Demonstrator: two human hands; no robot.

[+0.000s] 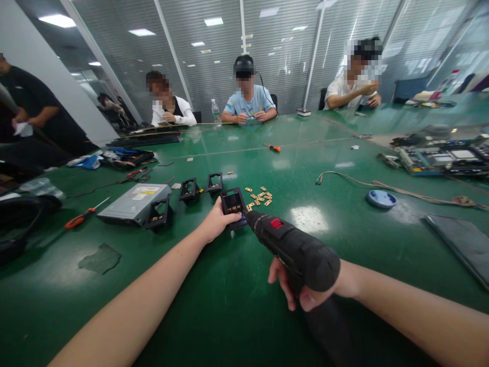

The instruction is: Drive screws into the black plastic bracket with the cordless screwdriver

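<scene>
My left hand (218,223) is closed on a black plastic frame (231,196), its thumb along the lower edge. Small brass-coloured parts show inside that frame. A black cordless drill (292,244) with a red switch on top is gripped in my right hand (290,288). The drill's tip points left and meets or nearly meets the frame's right side; I cannot tell if they touch. Just beyond lie several small brass plates (261,197) with holes. Similar black frames stand to the left: one frame (214,183), another frame (188,190), and one frame (159,213) leaning at a metal drive box.
The silver drive box (133,203) and an orange screwdriver (81,218) lie left. A second screwdriver (273,148) lies farther off. On the right are a blue round dish (381,199), a cable (355,181), a dark flat panel (454,244) and circuit boards (446,155). Several people sit across the green table (214,295).
</scene>
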